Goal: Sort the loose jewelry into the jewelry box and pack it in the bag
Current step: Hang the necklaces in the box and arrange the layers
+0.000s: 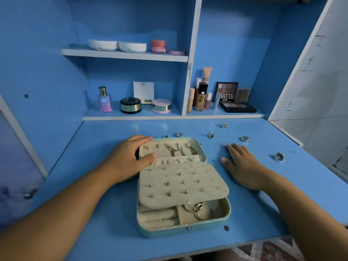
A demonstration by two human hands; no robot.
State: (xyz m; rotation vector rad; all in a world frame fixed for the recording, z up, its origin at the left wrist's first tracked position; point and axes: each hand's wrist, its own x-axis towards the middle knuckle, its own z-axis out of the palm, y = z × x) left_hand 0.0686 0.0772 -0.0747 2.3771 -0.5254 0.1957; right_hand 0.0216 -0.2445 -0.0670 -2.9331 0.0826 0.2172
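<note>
Lying open on surface [90,213], jewelry box [183,185] is gripped at lid corner by curled fingers [143,138] of left hand [128,157]. Fingers of right hand [242,163] are spread flat on thin chain [222,145]; nearby ring [245,139] could be swept off.

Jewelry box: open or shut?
Open: the jewelry box lid lies back on the desk, leaving the earring panel and ring rolls exposed.
</note>
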